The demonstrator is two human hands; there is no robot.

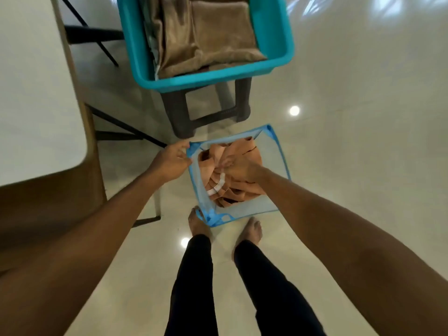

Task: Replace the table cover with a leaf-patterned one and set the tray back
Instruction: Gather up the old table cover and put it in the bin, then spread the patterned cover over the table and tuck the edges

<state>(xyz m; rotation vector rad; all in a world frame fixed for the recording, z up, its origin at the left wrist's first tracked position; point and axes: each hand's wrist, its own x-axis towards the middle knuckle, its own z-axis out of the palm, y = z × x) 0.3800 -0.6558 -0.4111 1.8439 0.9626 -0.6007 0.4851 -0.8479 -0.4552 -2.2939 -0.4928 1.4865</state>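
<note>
Two grips down at the blue mesh hamper (244,207) on the floor (363,166), just off the bench (36,93) corner: left grip (169,163) pinches its rim corner. Right grip (242,167) is inside, fingers curled into the crumpled peach cover (252,151) that fills it.

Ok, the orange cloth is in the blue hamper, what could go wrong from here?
1. The hamper is soft mesh, and the left hand pinches only one corner; the right hand in the orange cloth could tip or collapse it.
2. The feet stand close by its near corner: a trip risk.
3. No leaf pattern shows in the teal tub, so a wrong cover might get picked.
</note>
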